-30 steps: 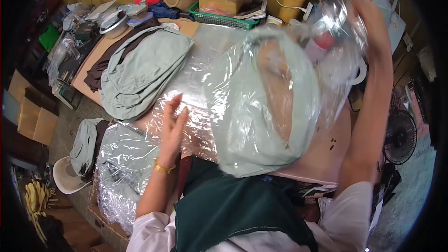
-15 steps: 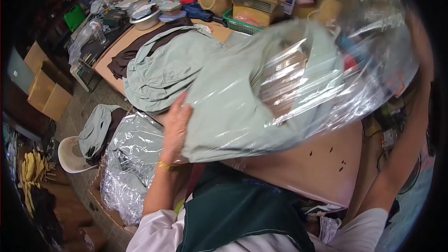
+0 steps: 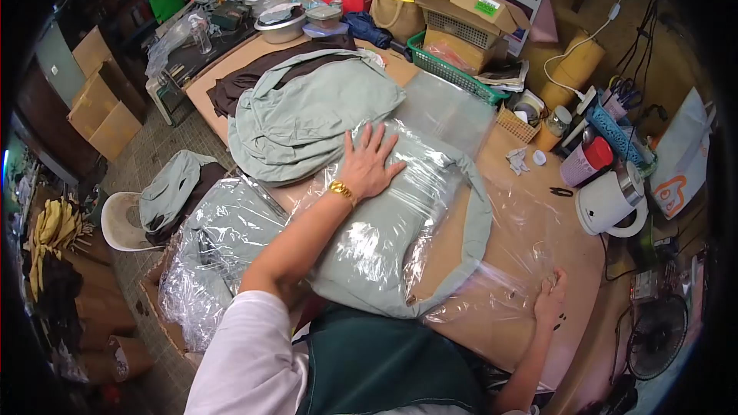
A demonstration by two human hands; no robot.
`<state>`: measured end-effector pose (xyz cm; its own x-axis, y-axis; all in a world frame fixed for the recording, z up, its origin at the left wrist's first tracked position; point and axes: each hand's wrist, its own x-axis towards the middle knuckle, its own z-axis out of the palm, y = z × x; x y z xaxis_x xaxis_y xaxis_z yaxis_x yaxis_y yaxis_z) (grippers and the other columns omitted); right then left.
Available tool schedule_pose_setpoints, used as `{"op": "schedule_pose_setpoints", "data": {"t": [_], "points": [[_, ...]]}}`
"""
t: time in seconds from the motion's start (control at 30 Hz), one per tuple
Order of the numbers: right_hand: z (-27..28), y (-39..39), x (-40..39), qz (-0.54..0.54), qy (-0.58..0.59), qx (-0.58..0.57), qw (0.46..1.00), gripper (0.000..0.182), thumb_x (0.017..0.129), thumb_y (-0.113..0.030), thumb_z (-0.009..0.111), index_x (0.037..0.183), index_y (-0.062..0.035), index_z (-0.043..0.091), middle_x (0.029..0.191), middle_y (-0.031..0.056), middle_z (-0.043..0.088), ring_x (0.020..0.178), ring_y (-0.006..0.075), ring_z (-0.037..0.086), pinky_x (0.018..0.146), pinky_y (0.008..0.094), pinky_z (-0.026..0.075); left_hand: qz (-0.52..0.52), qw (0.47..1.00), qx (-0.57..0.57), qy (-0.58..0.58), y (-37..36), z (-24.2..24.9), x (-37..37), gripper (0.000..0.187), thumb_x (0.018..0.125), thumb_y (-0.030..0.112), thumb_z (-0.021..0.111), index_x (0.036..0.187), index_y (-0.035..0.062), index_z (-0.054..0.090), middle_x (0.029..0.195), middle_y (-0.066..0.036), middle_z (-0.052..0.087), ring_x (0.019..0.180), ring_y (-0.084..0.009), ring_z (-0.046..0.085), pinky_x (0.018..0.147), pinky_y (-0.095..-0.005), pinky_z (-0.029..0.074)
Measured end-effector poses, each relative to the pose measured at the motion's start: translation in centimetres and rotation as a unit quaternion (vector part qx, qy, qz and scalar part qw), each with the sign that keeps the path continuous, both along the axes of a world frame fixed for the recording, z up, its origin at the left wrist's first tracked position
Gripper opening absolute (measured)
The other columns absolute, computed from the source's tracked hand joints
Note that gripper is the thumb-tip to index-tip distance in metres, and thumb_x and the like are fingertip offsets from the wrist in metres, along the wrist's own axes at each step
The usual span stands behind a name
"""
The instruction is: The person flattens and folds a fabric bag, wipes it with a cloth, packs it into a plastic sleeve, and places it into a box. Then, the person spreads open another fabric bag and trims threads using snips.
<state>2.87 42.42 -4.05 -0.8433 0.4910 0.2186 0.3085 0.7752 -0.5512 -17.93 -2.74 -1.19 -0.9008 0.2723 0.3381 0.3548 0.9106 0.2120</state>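
Note:
A pale green cloth bag [image 3: 357, 250] with a long curved strap lies flat on the table inside a clear plastic bag [image 3: 511, 223]. My left hand [image 3: 373, 163] rests on top of it, palm down and fingers spread. At the right, my right hand [image 3: 549, 298] has its fingers closed on the edge of the clear plastic. Beyond my left hand is a pile of pale green cloth bags [image 3: 307, 100], with dark brown cloth [image 3: 231, 84] under and behind it. Several flat clear plastic sleeves [image 3: 453, 107] lie at the far side.
Left of the table stands a carton [image 3: 157, 300] holding plastic-wrapped green cloth [image 3: 223, 238]. A white chair [image 3: 119, 223] has more cloth on it. Along the right edge are a white kettle [image 3: 607, 204], a pink cup [image 3: 580, 165] and small pliers [image 3: 561, 191]. A green basket [image 3: 453, 69] sits at the back.
The plastic-wrapped cloth bag has come down from the air onto the table. My left hand moved from its side edge to its top, and my right hand lowered with the plastic edge.

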Motion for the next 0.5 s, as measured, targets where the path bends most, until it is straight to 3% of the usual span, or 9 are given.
{"op": "schedule_pose_setpoints", "data": {"t": [0.07, 0.13, 0.2, 0.27, 0.33, 0.4, 0.43, 0.47, 0.5], "points": [[-2.9, 4.1, -0.2, -0.013, 0.005, -0.063, 0.998, 0.03, 0.094, -0.008, 0.054, 0.123, -0.0029, 0.049, 0.114, 0.0161, 0.06, 0.106, 0.0293, 0.059, 0.091, 0.0383, 0.045, 0.021, 0.997, -0.042, -0.062, 0.4, -1.9, -2.2, 0.077, 0.092, 0.065, 0.041, 0.151, 0.0159, 0.034, 0.157, -0.017, 0.028, 0.147, -0.0367, 0.02, 0.112, -0.0688, 0.008], [-2.6, 4.7, 0.6, -0.033, 0.007, -0.133, 0.991, 0.028, 0.094, -0.008, 0.055, 0.121, -0.0033, 0.052, 0.109, 0.0138, 0.061, 0.101, 0.0245, 0.061, 0.088, 0.0359, 0.047, 0.005, 0.99, -0.066, -0.125, 0.2, -0.3, -3.1, 0.079, 0.09, 0.067, 0.043, 0.15, 0.015, 0.035, 0.157, -0.017, 0.026, 0.147, -0.0378, 0.019, 0.112, -0.0691, 0.009], [5.1, 1.6, -0.6, 0.026, -0.093, -0.302, 0.948, 0.023, 0.095, -0.009, 0.057, 0.118, -0.0024, 0.056, 0.098, 0.0086, 0.063, 0.085, 0.0148, 0.062, 0.076, 0.0283, 0.049, 0.015, 0.976, -0.095, -0.194, 1.7, 3.3, -2.5, 0.087, 0.086, 0.069, 0.05, 0.151, 0.0117, 0.033, 0.159, -0.017, 0.021, 0.148, -0.0402, 0.013, 0.111, -0.0705, 0.009], [5.9, 0.9, -2.2, 0.115, 0.047, -0.385, 0.915, 0.019, 0.097, -0.014, 0.057, 0.109, 0.0005, 0.06, 0.083, 0.0041, 0.061, 0.068, 0.0088, 0.057, 0.064, 0.0234, 0.047, -0.118, 0.99, -0.032, -0.077, 5.7, 8.1, 0.4, 0.089, 0.086, 0.064, 0.057, 0.15, 0.0089, 0.032, 0.16, -0.018, 0.019, 0.148, -0.0419, 0.011, 0.112, -0.0695, 0.009], [14.4, -5.2, -3.3, 0.217, -0.011, -0.371, 0.903, 0.024, 0.1, -0.018, 0.054, 0.105, 0.0038, 0.062, 0.078, 0.0035, 0.061, 0.064, 0.0097, 0.057, 0.06, 0.0253, 0.048, -0.358, 0.917, 0.176, 0.026, 10.9, 11.5, 4.6, 0.089, 0.084, 0.061, 0.063, 0.15, 0.0091, 0.033, 0.16, -0.019, 0.017, 0.148, -0.0417, 0.009, 0.113, -0.068, 0.009], [18.4, -9.2, -4.6, 0.343, 0.047, -0.377, 0.859, 0.028, 0.1, -0.02, 0.053, 0.104, 0.0049, 0.065, 0.079, 0.0049, 0.063, 0.068, 0.0096, 0.06, 0.059, 0.0256, 0.049, -0.442, 0.847, 0.261, 0.137, 14.7, 15.0, 8.6, 0.072, 0.084, 0.05, 0.07, 0.14, 0.0106, 0.047, 0.143, -0.021, 0.047, 0.137, -0.0386, 0.04, 0.113, -0.0621, 0.018], [19.7, -9.5, -5.5, 0.338, 0.054, -0.373, 0.862, 0.028, 0.1, -0.02, 0.053, 0.104, 0.0049, 0.065, 0.079, 0.0049, 0.063, 0.068, 0.0096, 0.06, 0.059, 0.0256, 0.049, -0.45, 0.843, 0.261, 0.139, 15.0, 16.2, 8.7, 0.072, 0.084, 0.05, 0.07, 0.14, 0.0106, 0.047, 0.143, -0.021, 0.047, 0.137, -0.0386, 0.04, 0.113, -0.0621, 0.018], [20.9, -9.5, -6.4, 0.372, 0.063, -0.35, 0.857, 0.035, 0.099, -0.029, 0.055, 0.107, 0.0038, 0.065, 0.081, 0.0045, 0.064, 0.068, 0.0107, 0.061, 0.06, 0.024, 0.049, -0.421, 0.882, 0.172, 0.121, 14.7, 17.6, 8.2, 0.057, 0.083, 0.042, 0.072, 0.128, 0.0108, 0.056, 0.124, -0.017, 0.058, 0.121, -0.0343, 0.052, 0.111, -0.0581, 0.024], [21.6, -9.3, -6.7, 0.405, 0.072, -0.327, 0.851, 0.043, 0.098, -0.038, 0.058, 0.109, 0.0027, 0.065, 0.083, 0.0042, 0.065, 0.068, 0.0118, 0.062, 0.062, 0.0224, 0.048, -0.422, 0.883, 0.158, 0.134, 13.9, 18.2, 6.8, 0.037, 0.081, 0.032, 0.075, 0.109, 0.0103, 0.063, 0.1, -0.012, 0.064, 0.099, -0.0292, 0.059, 0.107, -0.0522, 0.03]]}}
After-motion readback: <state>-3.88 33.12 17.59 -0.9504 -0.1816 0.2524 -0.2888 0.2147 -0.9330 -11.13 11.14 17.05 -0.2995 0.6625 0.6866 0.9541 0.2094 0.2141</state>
